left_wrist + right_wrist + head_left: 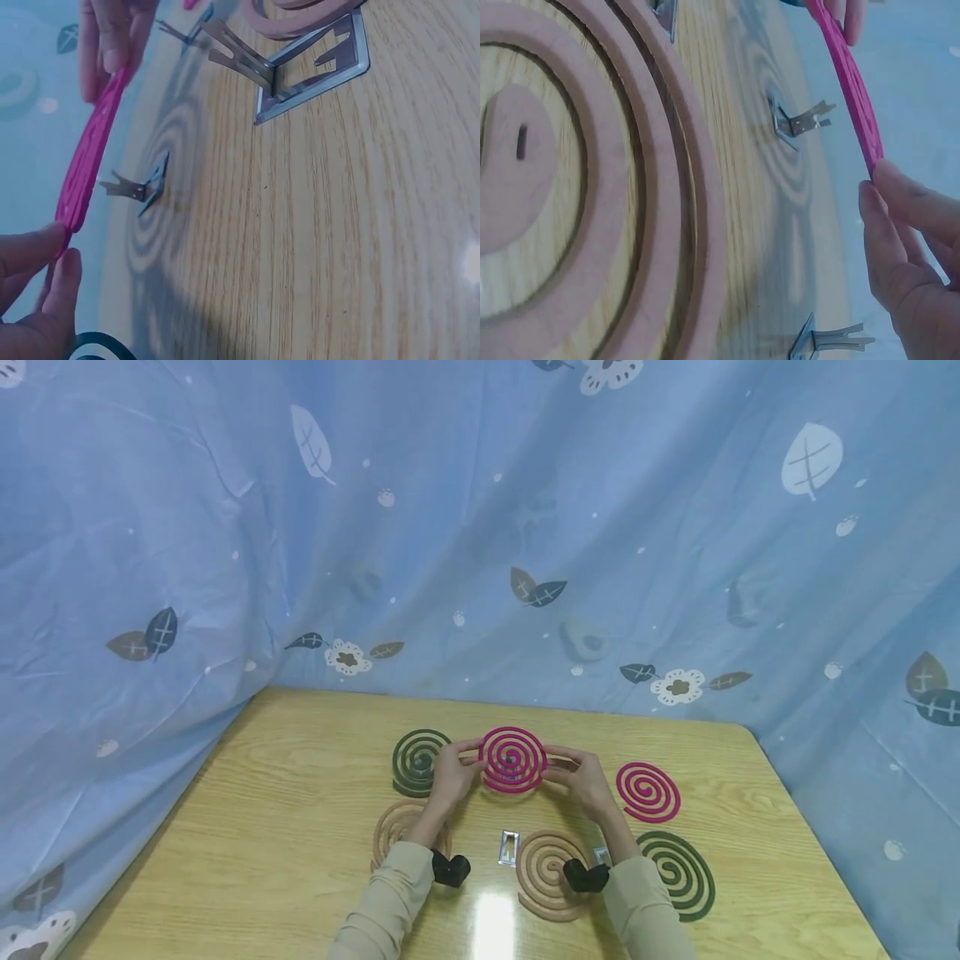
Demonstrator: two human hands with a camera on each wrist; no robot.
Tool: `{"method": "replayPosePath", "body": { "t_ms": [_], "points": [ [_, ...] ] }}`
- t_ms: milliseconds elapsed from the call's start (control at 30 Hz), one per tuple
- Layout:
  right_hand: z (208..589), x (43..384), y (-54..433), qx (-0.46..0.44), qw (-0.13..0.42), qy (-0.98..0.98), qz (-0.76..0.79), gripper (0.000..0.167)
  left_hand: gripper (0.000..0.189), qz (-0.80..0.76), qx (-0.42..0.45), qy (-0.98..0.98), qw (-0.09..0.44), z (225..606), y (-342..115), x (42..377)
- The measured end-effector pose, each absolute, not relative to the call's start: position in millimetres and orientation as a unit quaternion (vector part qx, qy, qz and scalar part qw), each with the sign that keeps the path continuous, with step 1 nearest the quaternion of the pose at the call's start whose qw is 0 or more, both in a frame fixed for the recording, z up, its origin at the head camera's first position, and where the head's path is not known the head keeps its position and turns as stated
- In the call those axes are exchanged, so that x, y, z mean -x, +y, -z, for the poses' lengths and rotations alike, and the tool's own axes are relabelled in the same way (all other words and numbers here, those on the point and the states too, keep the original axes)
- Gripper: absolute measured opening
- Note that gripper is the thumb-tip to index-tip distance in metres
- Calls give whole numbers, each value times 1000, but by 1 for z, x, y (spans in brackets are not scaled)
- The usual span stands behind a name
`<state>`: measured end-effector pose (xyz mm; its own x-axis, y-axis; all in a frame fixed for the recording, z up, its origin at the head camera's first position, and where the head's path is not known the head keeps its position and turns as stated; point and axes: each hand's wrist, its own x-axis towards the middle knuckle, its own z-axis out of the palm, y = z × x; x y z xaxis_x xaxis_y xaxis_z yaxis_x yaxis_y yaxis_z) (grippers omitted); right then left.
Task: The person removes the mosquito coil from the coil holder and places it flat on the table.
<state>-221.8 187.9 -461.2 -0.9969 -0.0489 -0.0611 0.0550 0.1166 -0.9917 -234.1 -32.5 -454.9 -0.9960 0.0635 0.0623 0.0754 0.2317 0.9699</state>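
A pink mosquito coil is held up by its two opposite edges, near the back of the table. My left hand pinches its left edge between thumb and fingers, and my right hand pinches the right edge. Both wrist views show the coil edge-on, tilted, with its spiral shadow on the wood. Beneath it stands a small metal coil stand with its prongs raised. Nearer to me is another metal stand, beside a tan coil.
A dark green coil lies behind my left hand, and another tan coil is partly under my left forearm. To the right lie a second pink coil and a second green coil. A blue patterned curtain hangs behind the table.
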Motion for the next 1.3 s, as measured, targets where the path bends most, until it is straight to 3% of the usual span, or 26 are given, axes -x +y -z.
{"method": "replayPosePath", "body": {
  "t_ms": [400,867,1300],
  "points": [
    [460,222,200,38,52,750,658,43,31,614,75,-786,5,453,-33,235],
    [460,214,211,25,58,753,655,30,27,607,85,-790,4,452,-29,230],
    [465,209,215,11,61,757,651,29,27,604,58,-795,-2,451,-21,225]
  ]
}}
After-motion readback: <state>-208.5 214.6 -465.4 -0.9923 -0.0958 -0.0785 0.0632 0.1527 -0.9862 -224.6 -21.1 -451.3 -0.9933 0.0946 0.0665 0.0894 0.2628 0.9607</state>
